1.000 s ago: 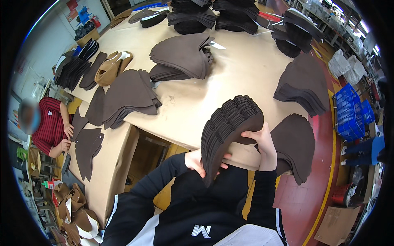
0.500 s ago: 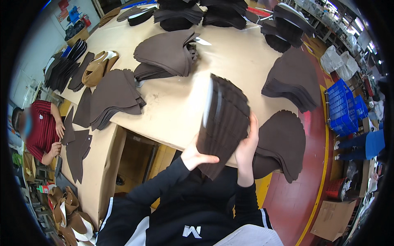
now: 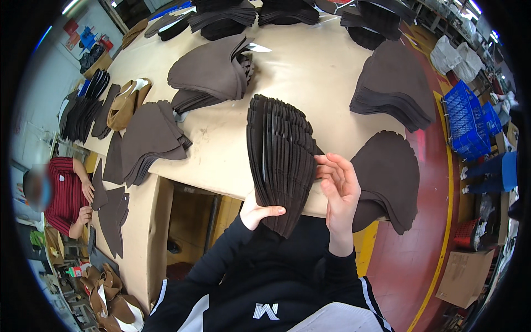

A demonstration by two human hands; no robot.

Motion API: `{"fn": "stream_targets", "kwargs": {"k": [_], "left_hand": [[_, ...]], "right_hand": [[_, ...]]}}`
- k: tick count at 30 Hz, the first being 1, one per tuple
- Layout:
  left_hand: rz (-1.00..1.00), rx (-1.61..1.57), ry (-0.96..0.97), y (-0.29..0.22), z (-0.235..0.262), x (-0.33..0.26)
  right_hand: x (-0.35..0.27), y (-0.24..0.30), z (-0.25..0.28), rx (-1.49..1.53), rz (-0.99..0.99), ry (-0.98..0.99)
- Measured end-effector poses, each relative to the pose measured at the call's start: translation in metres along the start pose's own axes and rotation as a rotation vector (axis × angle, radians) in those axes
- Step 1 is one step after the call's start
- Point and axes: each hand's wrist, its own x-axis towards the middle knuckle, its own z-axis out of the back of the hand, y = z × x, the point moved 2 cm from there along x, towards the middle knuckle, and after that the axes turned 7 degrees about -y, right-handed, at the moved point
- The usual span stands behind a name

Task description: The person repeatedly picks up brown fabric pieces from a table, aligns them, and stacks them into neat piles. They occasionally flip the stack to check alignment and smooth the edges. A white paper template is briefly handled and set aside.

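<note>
Right hand (image 3: pixel 339 193) is now coming open beside the dark stack (image 3: pixel 281 160) over the tabletop's (image 3: pixel 218 146) near edge; left hand (image 3: pixel 254 213) is gripping low, likely keeping it neat.

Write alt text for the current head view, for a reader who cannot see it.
A person's left grip holds a thick, fanned bundle of dark brown pieces, with the open right grip close beside it. More dark stacks lie on a tan table. At far left is a co-worker in a striped shirt.
</note>
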Motion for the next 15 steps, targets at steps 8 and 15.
{"fn": "stream_targets", "kwargs": {"k": [8,15], "left_hand": [[0.032,-0.117,0.025,-0.001,0.001,-0.002],[0.015,-0.126,0.0,0.003,0.004,-0.001]], "right_hand": [[0.007,0.002,-0.007,-0.369,0.202,0.005],[0.007,-0.007,-0.008,-0.555,0.575,-0.192]]}}
